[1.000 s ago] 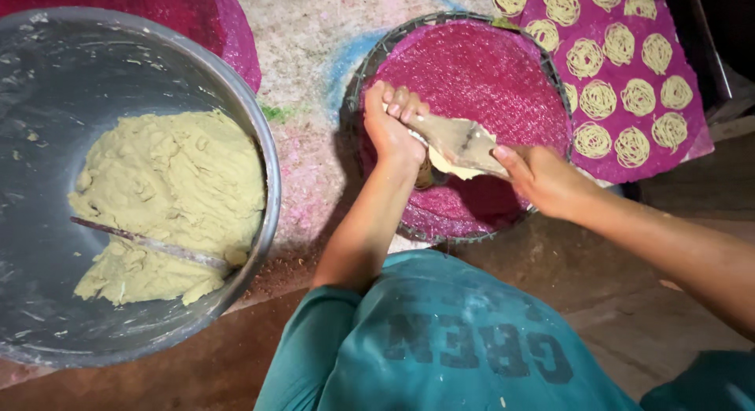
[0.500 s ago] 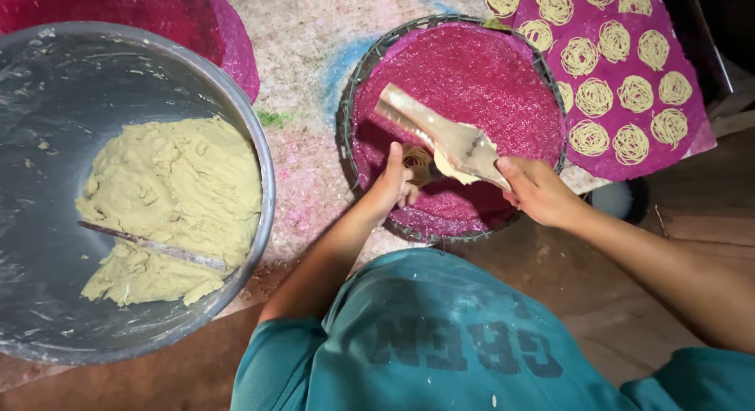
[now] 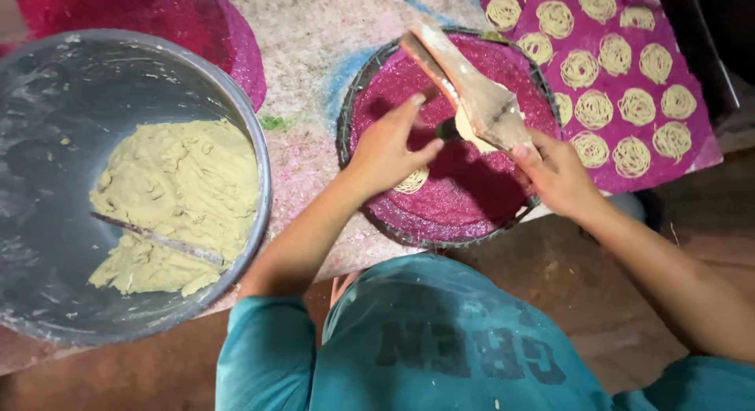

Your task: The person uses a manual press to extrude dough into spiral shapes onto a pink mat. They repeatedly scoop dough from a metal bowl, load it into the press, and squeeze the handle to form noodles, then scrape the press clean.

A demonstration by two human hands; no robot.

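Observation:
A wooden noodle press [image 3: 472,88] smeared with pale dough is held tilted over a round tray lined with pink mesh [image 3: 480,214]. My right hand [image 3: 558,171] grips its near handle end. My left hand [image 3: 389,147] reaches in from the left, its fingers and thumb curled at the dark cylinder [image 3: 448,130] under the press. A small coil of noodle strands [image 3: 413,181] lies on the pink mesh just below my left hand.
A big metal basin [image 3: 252,143] at the left holds pale dough [image 3: 177,199] and a thin stick [image 3: 157,238]. A pink mat [image 3: 692,155] at the back right carries several noodle coils. Another pink mesh tray [image 3: 157,14] lies at the back left.
The press has swung up and away, its far end now pointing to the tray's far rim. My left hand has shifted to the cylinder, and a noodle coil shows on the mesh.

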